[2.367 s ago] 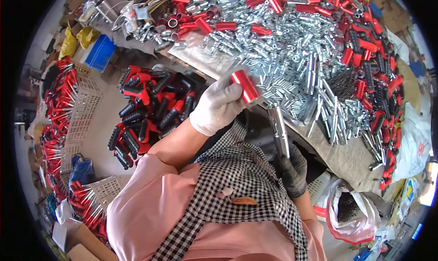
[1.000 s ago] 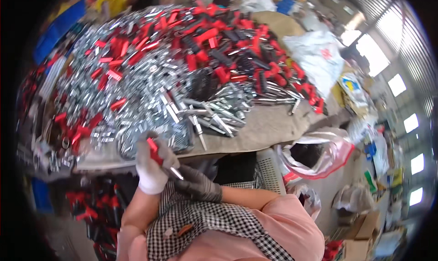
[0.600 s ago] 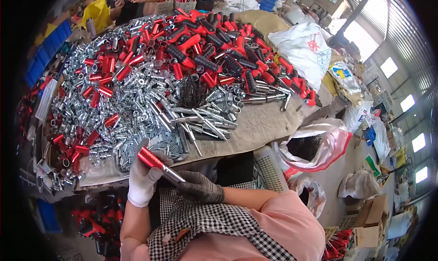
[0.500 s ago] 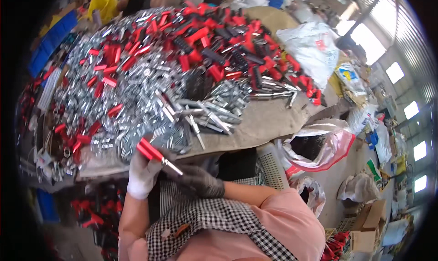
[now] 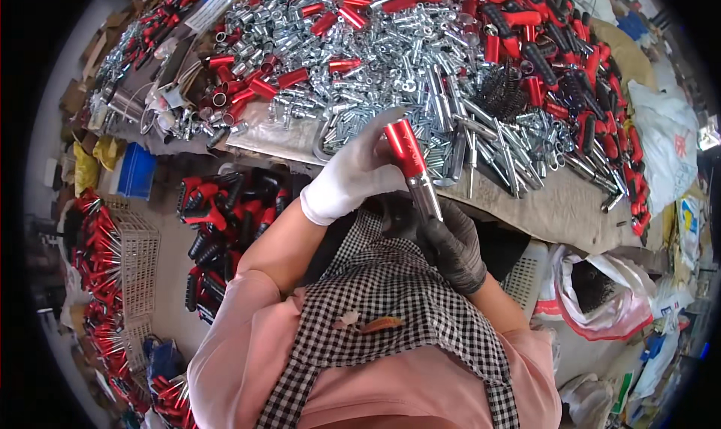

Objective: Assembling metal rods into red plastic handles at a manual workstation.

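Observation:
My right hand [image 5: 457,250], in a dark grey glove, is closed round the lower metal end of a red-sleeved metal tube [image 5: 409,155]. The tube tilts up and to the left, with a shiny red sleeve above a silver shaft. My left hand [image 5: 353,172], in a white glove with soiled fingertips, curves beside the red sleeve. Its thumb and fingers are spread apart close to the sleeve; whether they touch it is hard to see. Beyond my hands, a heap of silver metal fittings [image 5: 360,76] covers the table, with loose red sleeves [image 5: 293,78] among them.
Metal rods [image 5: 499,155] and red-and-black handles [image 5: 537,61] lie at the table's right. More handles [image 5: 206,204] are piled below its left side, near a plastic crate [image 5: 139,267] and blue bin [image 5: 135,170]. An opened white sack [image 5: 552,286] stands at right.
My view has swung left and downward. The red sleeve now points up and left from my right hand. My left hand's grip round the sleeve has loosened, with thumb and fingers spread.

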Demonstrator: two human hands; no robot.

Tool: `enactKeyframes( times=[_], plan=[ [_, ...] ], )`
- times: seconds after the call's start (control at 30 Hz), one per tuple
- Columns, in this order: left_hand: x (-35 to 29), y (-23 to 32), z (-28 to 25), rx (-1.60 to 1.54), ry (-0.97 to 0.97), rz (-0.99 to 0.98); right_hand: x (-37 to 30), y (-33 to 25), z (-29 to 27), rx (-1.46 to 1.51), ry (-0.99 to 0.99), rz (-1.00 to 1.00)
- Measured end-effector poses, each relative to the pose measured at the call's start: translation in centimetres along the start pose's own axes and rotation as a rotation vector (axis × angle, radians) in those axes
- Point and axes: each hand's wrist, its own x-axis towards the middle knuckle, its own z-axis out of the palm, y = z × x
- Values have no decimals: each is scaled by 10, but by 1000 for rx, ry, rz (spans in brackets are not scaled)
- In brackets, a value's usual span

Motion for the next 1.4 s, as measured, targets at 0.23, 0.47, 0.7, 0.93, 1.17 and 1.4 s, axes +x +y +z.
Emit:
enactKeyframes(
  times=[0.23, 0.47, 0.7, 0.93, 1.17, 1.4],
  plan=[
    [7, 9, 10, 243, 94, -113, 2, 11, 4, 16, 53, 3],
    [8, -7, 11, 218, 86, 48, 0, 12, -7, 20, -63, 33],
    [6, -23, 4, 162, -26, 111, -4, 23, -5, 211, -156, 32],
    [5, -23, -1, 252, 16, 53, -3, 19, 8, 148, 1, 69],
    [-2, -17, -16, 138, -24, 43, 0, 19, 5, 90, -95, 77],
    [-3, -19, 1, 220, 112, 43, -2, 24, 3, 0, -41, 61]
  ],
)
